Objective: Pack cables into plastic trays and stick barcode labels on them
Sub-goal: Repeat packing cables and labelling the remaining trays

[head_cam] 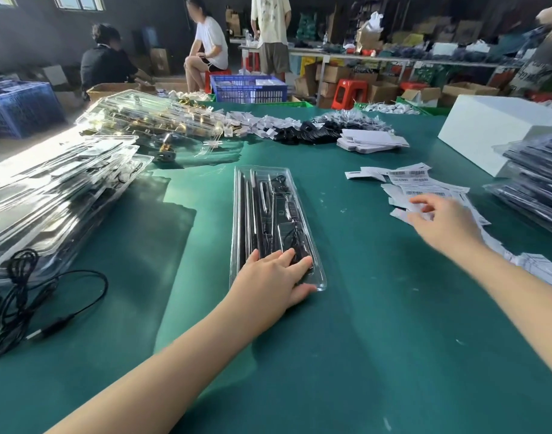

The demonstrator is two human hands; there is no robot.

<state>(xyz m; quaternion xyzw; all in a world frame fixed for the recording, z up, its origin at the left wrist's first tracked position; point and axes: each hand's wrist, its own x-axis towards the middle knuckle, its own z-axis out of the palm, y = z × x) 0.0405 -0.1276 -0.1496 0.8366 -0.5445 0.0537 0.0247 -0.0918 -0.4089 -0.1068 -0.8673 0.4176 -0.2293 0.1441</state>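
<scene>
Left hand (pixel 273 274) lies flat, fingers straight, on the near end of the tray (pixel 276 223) mid-surface; right hand (pixel 442 222), fingers loosely spread, hovers over labels (pixel 421 183) toward the right edge.

A packing workshop; green worktable (pixel 362 308) heaped with plastic trays (pixel 58 189); cardboard boxes (pixel 384 90) and blue crates (pixel 248 89) behind. Workers sit among the stock.
</scene>
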